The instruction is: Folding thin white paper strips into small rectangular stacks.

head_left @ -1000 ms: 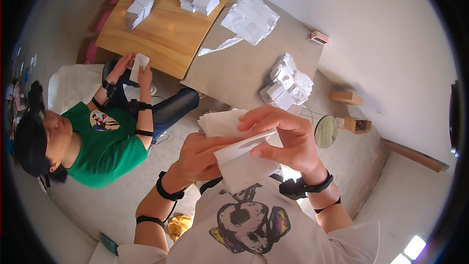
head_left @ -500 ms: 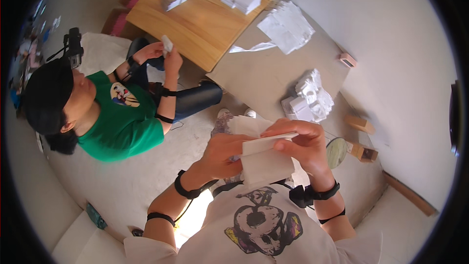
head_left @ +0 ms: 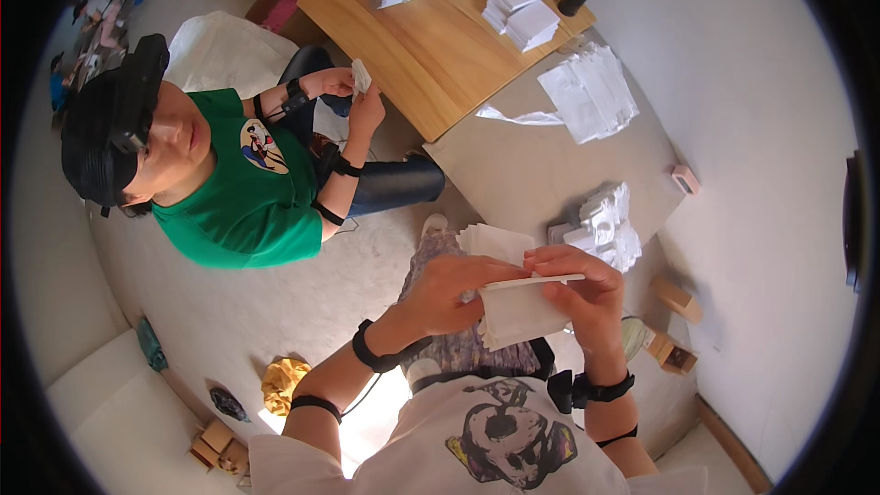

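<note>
Both of my hands hold a flat white paper piece (head_left: 521,310) in front of my chest. My left hand (head_left: 449,295) grips its left side, fingers curled over the top edge. My right hand (head_left: 587,291) pinches the right end, thumb beneath and fingers above. A stack of similar white sheets (head_left: 495,240) lies on my lap just beyond the hands. Black bands circle both of my wrists.
A person in a green shirt (head_left: 247,192) sits on the floor to my left, holding a small white piece (head_left: 361,78) in both hands. A wooden table (head_left: 412,46) carries white stacks (head_left: 530,20). More white piles (head_left: 605,225) lie on grey board (head_left: 541,165).
The view has swung so the seated person and the table sit further right and lower. My hands keep hold of the white paper piece, its top edge now level.
</note>
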Available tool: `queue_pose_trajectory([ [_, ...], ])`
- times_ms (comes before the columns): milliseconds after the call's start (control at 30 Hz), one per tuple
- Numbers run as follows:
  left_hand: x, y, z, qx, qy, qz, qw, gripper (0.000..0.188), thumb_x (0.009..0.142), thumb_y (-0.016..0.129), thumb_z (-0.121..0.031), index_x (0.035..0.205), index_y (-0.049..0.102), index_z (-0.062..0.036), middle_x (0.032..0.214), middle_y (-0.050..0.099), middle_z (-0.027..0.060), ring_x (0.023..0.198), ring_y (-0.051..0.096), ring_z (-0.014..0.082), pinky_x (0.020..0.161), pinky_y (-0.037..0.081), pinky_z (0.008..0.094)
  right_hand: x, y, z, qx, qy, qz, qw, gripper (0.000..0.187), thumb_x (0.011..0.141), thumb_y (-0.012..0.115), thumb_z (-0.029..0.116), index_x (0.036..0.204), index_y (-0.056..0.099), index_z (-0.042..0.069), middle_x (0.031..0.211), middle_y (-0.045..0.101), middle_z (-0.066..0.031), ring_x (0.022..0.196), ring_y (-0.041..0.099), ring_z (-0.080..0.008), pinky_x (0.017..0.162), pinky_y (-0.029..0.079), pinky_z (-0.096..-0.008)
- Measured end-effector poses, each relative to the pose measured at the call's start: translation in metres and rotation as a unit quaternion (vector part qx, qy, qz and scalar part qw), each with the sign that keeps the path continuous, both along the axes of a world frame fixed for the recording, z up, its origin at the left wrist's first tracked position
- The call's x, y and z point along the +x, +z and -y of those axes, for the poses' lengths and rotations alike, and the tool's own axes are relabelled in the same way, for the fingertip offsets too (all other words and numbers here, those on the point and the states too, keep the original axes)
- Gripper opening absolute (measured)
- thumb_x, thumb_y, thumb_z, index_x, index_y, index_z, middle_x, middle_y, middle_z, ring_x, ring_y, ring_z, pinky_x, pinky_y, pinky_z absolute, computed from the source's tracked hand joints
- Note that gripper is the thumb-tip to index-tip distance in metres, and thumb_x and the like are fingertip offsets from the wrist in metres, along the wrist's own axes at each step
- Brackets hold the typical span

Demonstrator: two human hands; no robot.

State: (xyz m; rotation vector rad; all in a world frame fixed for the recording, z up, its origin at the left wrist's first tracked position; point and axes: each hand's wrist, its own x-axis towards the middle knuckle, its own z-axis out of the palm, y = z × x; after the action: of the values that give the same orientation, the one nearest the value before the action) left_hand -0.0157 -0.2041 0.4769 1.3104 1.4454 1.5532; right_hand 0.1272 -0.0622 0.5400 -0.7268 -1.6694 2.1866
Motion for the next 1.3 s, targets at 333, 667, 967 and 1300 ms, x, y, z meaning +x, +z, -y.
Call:
queue_pose_trajectory([
  [333, -0.019, -0.082, -0.024, -0.049, 0.157, -0.115, 0.98, 0.04, 0.067, 0.073, -0.008, 0.107, 0.067, -0.0052, 0.098, 0.07, 0.0096, 0.084, 0.069, 0.025, 0.069, 0.053, 0.0288, -0.04, -0.095, -0.042, -0.041, 0.054, -0.012, 0.998, 0.027, 0.076, 0.054, -0.013, 0.097, 0.068, -0.001, 0.117, 0.06, -0.0161, 0.12, 0.049, -0.0279, 0.102, 0.036, -0.0407],
  [667, -0.085, -0.188, -0.054, 0.031, 0.245, -0.214, 0.945, 0.034, 0.073, 0.068, -0.005, 0.106, 0.066, -0.0052, 0.1, 0.07, 0.0095, 0.079, 0.069, 0.0227, 0.059, 0.053, 0.0269, -0.117, -0.212, -0.059, -0.017, 0.064, -0.074, 0.995, 0.034, 0.073, 0.058, -0.012, 0.103, 0.067, 0.001, 0.129, 0.052, -0.0158, 0.132, 0.038, -0.0291, 0.106, 0.031, -0.0421],
  [967, -0.096, -0.215, -0.06, 0.027, 0.25, -0.071, 0.965, 0.036, 0.071, 0.074, -0.007, 0.105, 0.066, -0.0007, 0.101, 0.069, 0.0137, 0.088, 0.069, 0.0259, 0.075, 0.055, 0.0303, -0.133, -0.23, -0.058, -0.006, 0.012, -0.075, 0.997, 0.024, 0.074, 0.061, -0.011, 0.094, 0.064, 0.002, 0.126, 0.054, -0.0147, 0.13, 0.04, -0.0301, 0.106, 0.03, -0.0433],
  [1300, -0.098, -0.212, -0.058, 0.01, 0.213, -0.054, 0.976, 0.037, 0.069, 0.073, -0.001, 0.105, 0.066, -0.0022, 0.103, 0.069, 0.0112, 0.09, 0.069, 0.0247, 0.076, 0.055, 0.03, -0.135, -0.222, -0.063, 0.013, 0.038, -0.029, 0.999, 0.024, 0.07, 0.061, -0.012, 0.089, 0.064, 0.003, 0.119, 0.058, -0.0146, 0.127, 0.044, -0.0303, 0.104, 0.033, -0.0429],
])
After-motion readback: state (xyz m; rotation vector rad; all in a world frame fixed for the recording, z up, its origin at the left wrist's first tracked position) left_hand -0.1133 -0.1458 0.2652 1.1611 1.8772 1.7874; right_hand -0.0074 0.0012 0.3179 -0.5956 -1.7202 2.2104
